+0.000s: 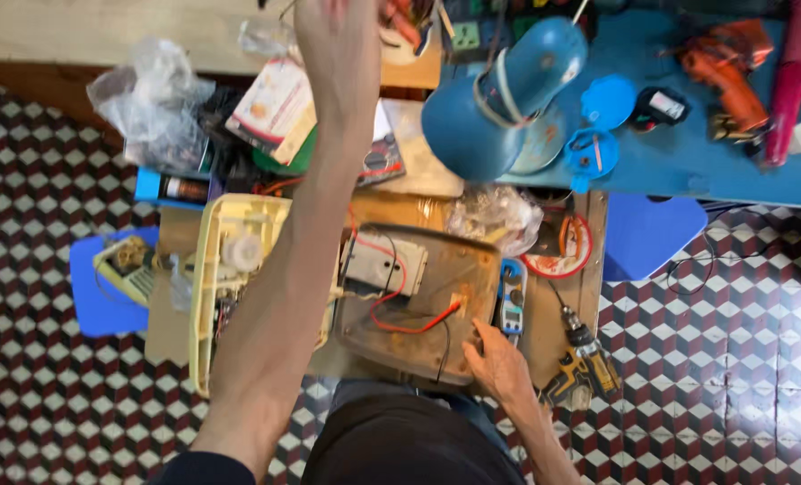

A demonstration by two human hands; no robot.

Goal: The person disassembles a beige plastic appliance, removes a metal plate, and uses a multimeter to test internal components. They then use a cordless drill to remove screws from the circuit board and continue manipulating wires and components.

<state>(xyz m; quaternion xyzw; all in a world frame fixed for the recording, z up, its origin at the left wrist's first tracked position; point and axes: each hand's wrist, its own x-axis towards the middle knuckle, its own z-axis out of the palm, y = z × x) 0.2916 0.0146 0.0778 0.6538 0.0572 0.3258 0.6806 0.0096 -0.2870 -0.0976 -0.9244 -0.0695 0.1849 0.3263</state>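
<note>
Plainly a two-part job: brown panel under one hand, other arm stretched away

Right now the right hand [499, 359] rests on the near edge of the brown panel [436, 305], a shallow plastic shell lying open side up on the small bench [562, 305]. Its fingers are spread loosely over the rim, pressing down, not closed around anything. The left hand [342, 36] reaches far past the panel, up towards the clutter at the back; its fingertips run out of view at the top edge, so whether it is open or holding something cannot be told.

The panel looks light and fairly stiff, a thin moulded tray that would flex if lifted by one corner. Its smooth surface may be slippery, and the grey module [384, 263] with red wires [400, 310] fixed inside looks easy to snag or pull loose. I would judge the rims the safe hold: one hand on the near edge, one on the far edge, clear of the wiring.

Left of the panel, touching it, lies a cream housing [230, 269], also open side up, crossed by the left forearm. Right of the panel, just beside it, sits a blue meter [511, 301], and beyond that a yellow drill [585, 359] near the bench's corner. Behind the panel, further off, a blue lamp [499, 99] lies tipped on a blue table [688, 153].
</note>
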